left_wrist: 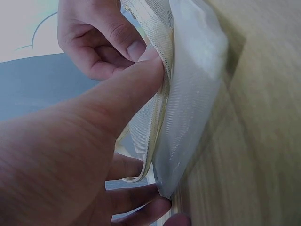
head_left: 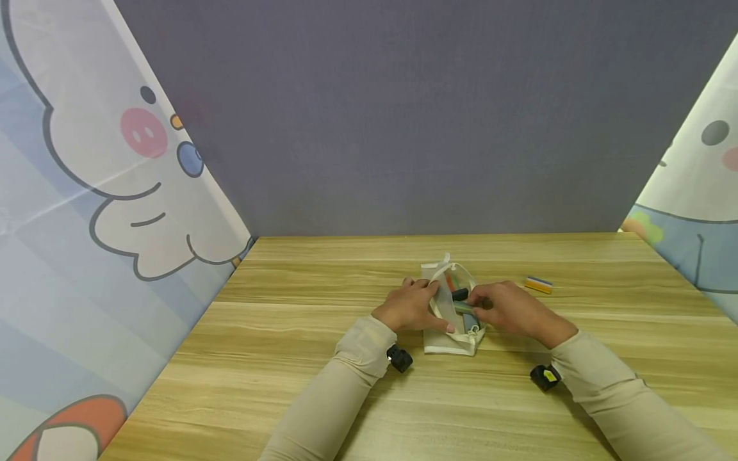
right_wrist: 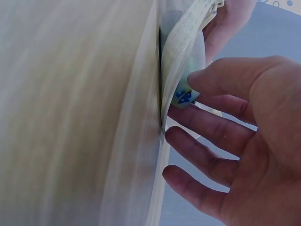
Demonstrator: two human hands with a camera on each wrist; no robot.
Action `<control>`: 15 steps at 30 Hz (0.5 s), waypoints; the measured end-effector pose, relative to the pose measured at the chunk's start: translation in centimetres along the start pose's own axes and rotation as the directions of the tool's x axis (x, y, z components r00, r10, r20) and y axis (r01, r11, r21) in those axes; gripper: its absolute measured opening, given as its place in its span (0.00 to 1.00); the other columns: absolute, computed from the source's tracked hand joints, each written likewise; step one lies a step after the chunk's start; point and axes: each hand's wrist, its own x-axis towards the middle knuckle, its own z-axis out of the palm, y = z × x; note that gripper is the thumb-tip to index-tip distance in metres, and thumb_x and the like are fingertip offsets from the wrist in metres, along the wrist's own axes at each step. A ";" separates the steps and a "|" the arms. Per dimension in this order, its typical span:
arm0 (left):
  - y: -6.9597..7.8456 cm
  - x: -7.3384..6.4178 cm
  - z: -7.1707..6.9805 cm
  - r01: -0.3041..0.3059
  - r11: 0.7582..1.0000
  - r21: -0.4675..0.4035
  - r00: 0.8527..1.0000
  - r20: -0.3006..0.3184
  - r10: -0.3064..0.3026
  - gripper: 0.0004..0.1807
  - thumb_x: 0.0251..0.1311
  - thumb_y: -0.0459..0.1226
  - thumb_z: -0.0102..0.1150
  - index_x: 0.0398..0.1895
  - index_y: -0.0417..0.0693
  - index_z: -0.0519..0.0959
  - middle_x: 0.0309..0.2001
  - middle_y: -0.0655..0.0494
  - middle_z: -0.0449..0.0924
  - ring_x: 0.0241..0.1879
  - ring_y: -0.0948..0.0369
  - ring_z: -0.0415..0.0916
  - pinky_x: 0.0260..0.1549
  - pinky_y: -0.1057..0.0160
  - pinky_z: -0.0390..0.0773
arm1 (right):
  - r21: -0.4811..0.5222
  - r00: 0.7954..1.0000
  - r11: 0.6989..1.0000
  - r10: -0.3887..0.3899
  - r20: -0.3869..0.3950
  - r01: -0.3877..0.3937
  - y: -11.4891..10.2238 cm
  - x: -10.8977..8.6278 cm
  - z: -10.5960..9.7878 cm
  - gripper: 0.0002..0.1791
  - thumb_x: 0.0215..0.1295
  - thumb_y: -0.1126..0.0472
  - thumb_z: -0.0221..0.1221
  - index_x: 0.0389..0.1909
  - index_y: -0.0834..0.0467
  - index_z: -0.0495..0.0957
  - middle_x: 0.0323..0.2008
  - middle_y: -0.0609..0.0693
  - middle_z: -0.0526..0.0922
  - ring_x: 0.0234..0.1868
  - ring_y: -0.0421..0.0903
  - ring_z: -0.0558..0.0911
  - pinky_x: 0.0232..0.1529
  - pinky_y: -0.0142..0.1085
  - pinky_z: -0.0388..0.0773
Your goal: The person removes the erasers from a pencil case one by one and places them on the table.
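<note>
A white mesh zip pouch [head_left: 444, 309] lies on the table with its mouth spread. My left hand [head_left: 410, 306] holds its left rim, and the left wrist view shows the thumb and fingers at the zip edge [left_wrist: 163, 61]. At the right side of the mouth, my right hand [head_left: 513, 310] pinches a small pale-green block with a blue dotted pattern [right_wrist: 183, 96] between thumb and forefinger. The block is partly inside the pouch. Also within the pouch are a black piece [head_left: 459, 294] and a red-orange piece [head_left: 449, 282], their kinds unclear.
A small block striped blue, white and orange [head_left: 539, 285] lies on the wooden table [head_left: 323, 275], to the right of the pouch. A grey panel [head_left: 403, 128] stands along the back edge. Cartoon-printed sheets [head_left: 75, 256] hang at both sides.
</note>
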 end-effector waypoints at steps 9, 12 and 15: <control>0.0 0.0 0.0 0.001 1.000 -0.003 1.000 0.004 -0.001 0.57 0.50 0.73 0.61 0.80 0.60 0.56 0.74 0.58 0.60 0.64 0.54 0.63 0.54 0.52 0.72 | 0.027 1.000 1.000 -0.003 0.006 0.003 0.0 0.1 0.1 0.04 0.65 0.64 0.67 0.38 0.51 0.83 0.34 0.39 0.82 0.32 0.35 0.77 0.34 0.37 0.74; 0.0 0.0 0.0 0.001 1.000 -0.002 1.000 0.004 -0.001 0.57 0.50 0.73 0.61 0.80 0.60 0.56 0.74 0.58 0.60 0.64 0.54 0.63 0.54 0.52 0.72 | 0.030 1.000 1.000 0.004 0.003 -0.004 0.0 0.1 0.2 0.04 0.65 0.64 0.67 0.38 0.52 0.83 0.34 0.39 0.82 0.32 0.35 0.77 0.34 0.37 0.75; 0.0 0.0 0.0 0.002 1.000 -0.004 1.000 0.006 -0.002 0.57 0.50 0.73 0.61 0.80 0.60 0.56 0.75 0.58 0.60 0.65 0.54 0.62 0.55 0.52 0.72 | 0.029 1.000 1.000 0.012 0.000 -0.012 0.0 0.1 0.2 0.05 0.64 0.64 0.67 0.38 0.52 0.83 0.34 0.39 0.82 0.33 0.36 0.78 0.34 0.37 0.75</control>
